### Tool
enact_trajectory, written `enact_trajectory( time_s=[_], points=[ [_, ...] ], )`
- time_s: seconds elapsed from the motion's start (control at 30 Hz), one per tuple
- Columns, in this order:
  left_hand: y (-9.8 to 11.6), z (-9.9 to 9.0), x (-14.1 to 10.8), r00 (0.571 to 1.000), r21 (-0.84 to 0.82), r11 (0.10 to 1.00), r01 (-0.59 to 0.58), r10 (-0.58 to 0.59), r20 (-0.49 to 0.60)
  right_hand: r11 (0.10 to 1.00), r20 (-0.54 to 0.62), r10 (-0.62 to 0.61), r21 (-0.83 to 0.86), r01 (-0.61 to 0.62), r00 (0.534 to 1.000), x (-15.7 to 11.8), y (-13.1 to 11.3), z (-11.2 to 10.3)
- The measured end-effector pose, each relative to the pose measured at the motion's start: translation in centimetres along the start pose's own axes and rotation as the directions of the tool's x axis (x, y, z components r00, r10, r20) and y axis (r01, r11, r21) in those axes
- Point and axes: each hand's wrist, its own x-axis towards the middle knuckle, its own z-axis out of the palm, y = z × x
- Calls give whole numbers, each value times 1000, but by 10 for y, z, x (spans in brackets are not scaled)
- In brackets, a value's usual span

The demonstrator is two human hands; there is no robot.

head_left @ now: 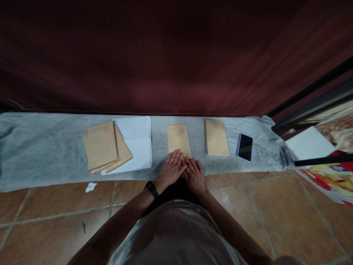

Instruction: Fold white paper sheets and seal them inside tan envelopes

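A brown paper envelope (178,138) with a faint reddish mark near its top right corner lies on the grey cloth in front of me. My left hand (171,166) rests flat over the envelope's lower left part, fingers stretched out. Beside it, my right hand (193,173) lies flat at the lower right end of the envelope, fingers extended. The two hands meet near the thumbs, covering the envelope's bottom edge. To the right sits a neat stack of brown envelopes (216,138).
On the left, several loosely piled brown envelopes (102,145) overlap white paper sheets (139,143). A phone (245,148) lies to the right on the grey cloth (49,147). Dark red fabric (176,73) rises behind. A dark frame (317,95) and a colourful package (331,178) stand far right.
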Motion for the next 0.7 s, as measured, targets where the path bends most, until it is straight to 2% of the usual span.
enact_trajectory(
  time_s=[0.27,0.43,0.7],
  points=[
    [-21,8,41,1000,-14,1000,20,-19,5,999,-24,10,35,-9,1000,1,0,0],
    [-40,11,74,1000,-22,1000,3,-3,7,998,-30,21,53,-20,999,3,-1,-2],
    [-61,12,132,995,-37,994,100,-101,-17,999,-25,38,36,-37,999,3,-2,-1]
  ],
)
